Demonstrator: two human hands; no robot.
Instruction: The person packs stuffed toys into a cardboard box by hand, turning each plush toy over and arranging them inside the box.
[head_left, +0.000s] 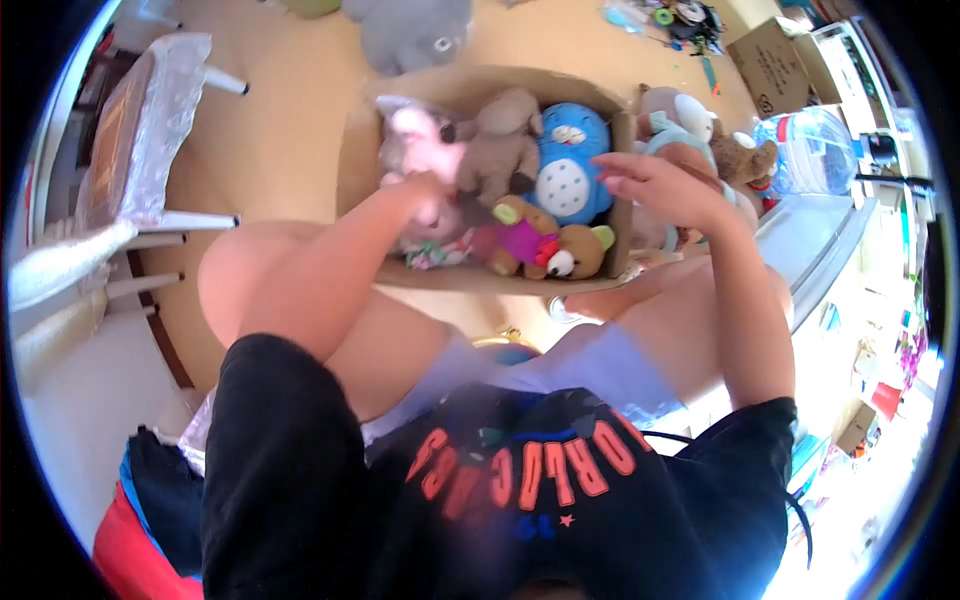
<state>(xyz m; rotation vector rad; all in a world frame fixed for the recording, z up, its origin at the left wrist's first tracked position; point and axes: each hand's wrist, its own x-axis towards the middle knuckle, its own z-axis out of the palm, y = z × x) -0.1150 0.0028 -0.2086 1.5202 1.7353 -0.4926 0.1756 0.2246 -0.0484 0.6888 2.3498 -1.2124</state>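
An open cardboard box [350, 150] stands between my knees with several plush toys in it. My left hand [428, 198] is over its left half, at a pink and grey plush toy [428, 140]; its fingers are smeared by motion and I cannot tell whether they grip anything. My right hand [665, 188] reaches over the box's right rim with fingers stretched out, their tips beside a blue plush toy [572, 150] with a dotted white belly. A brown plush toy [498, 140] lies in the middle. Nearer me are a bear in purple [518, 235] and a brown teddy bear [580, 252].
More plush toys [690, 115] sit right of the box, by a large clear plastic bottle [808, 150]. A big grey plush toy [410, 35] lies beyond the box. A plastic-wrapped stool [150, 130] stands left. Another cardboard box [770, 70] and small clutter [685, 20] are at the far right.
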